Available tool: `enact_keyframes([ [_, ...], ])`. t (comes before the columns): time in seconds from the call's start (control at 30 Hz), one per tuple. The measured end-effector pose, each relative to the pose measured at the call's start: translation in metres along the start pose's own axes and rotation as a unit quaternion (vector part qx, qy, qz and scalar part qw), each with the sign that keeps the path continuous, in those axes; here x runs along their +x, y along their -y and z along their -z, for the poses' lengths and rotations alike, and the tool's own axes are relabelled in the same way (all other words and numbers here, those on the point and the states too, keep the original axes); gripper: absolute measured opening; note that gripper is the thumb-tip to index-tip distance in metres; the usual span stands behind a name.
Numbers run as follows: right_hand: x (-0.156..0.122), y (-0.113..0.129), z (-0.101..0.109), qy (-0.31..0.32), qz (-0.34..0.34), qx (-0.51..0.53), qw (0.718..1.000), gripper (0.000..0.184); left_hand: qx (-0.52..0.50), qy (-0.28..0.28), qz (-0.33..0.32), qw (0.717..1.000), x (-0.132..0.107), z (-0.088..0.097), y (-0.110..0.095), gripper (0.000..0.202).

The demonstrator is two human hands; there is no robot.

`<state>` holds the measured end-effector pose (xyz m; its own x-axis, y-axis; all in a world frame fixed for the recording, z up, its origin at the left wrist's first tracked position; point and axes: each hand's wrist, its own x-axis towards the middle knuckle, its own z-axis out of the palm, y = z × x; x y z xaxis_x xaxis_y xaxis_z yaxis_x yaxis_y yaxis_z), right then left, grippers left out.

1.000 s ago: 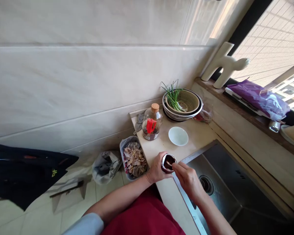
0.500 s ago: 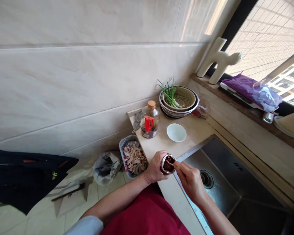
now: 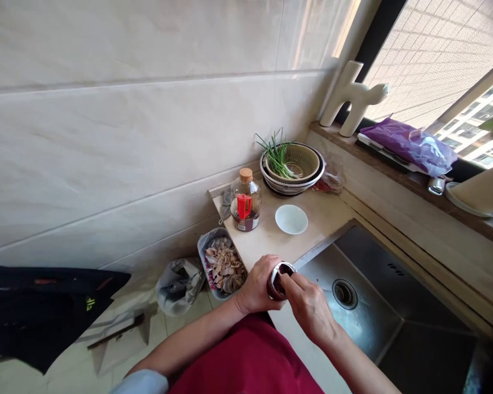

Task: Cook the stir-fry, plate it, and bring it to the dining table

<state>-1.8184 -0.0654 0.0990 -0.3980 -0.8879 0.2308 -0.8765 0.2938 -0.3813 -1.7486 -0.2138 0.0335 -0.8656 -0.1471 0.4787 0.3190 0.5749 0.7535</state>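
My left hand (image 3: 260, 284) is wrapped round a small dark jar (image 3: 273, 287) and holds it over the counter's front edge, mouth tipped towards me. Torn silver foil lines the jar's rim, and dark reddish-brown stuff shows inside. My right hand (image 3: 310, 309) is closed at the jar's mouth, fingertips dipping inside the rim. It grips a thin pale utensil, now mostly hidden by the fingers and the jar; its working end is out of sight. A white bowl (image 3: 291, 220) stands on the counter just beyond the jar.
Behind stand a cork-topped glass bottle (image 3: 246, 202) and a colander (image 3: 302, 161) with green onions (image 3: 278, 158) in nested basins. To the right lies a steel sink (image 3: 367, 284). Below left are a bin of peelings (image 3: 224, 262) and a bagged bin (image 3: 178, 287).
My right hand has moved left and deeper into the jar's mouth, covering the utensil that showed before. My left hand still holds the jar. The whole view has shifted slightly.
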Motion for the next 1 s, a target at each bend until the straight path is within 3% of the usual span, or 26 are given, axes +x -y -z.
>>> enact_keyframes([
  [0.13, -0.001, 0.001, 0.010, 0.045, -0.024, 0.091, 0.995, 0.027, 0.026, 0.000, -0.001, 1.000, -0.004, 0.001, 0.004, 0.078],
  [0.33, 0.001, -0.005, 0.009, 0.021, -0.020, 0.016, 0.999, 0.027, 0.038, 0.003, 0.009, 0.999, -0.006, 0.002, 0.005, 0.076],
  [0.57, 0.002, 0.010, 0.016, 0.040, -0.024, 0.160, 0.986, 0.027, 0.045, -0.004, -0.003, 0.999, -0.009, 0.002, 0.008, 0.075],
  [0.67, 0.000, 0.007, 0.016, 0.045, -0.020, 0.125, 0.991, 0.028, 0.027, 0.002, 0.012, 1.000, -0.007, 0.005, 0.007, 0.074],
  [0.87, -0.002, -0.001, 0.006, -0.011, 0.013, -0.026, 1.000, 0.025, 0.023, 0.029, 0.003, 0.999, -0.003, 0.010, 0.001, 0.072],
  [1.0, -0.004, 0.001, 0.002, 0.035, 0.008, -0.044, 0.998, 0.023, 0.024, 0.040, -0.010, 0.999, -0.006, 0.012, 0.003, 0.076],
])
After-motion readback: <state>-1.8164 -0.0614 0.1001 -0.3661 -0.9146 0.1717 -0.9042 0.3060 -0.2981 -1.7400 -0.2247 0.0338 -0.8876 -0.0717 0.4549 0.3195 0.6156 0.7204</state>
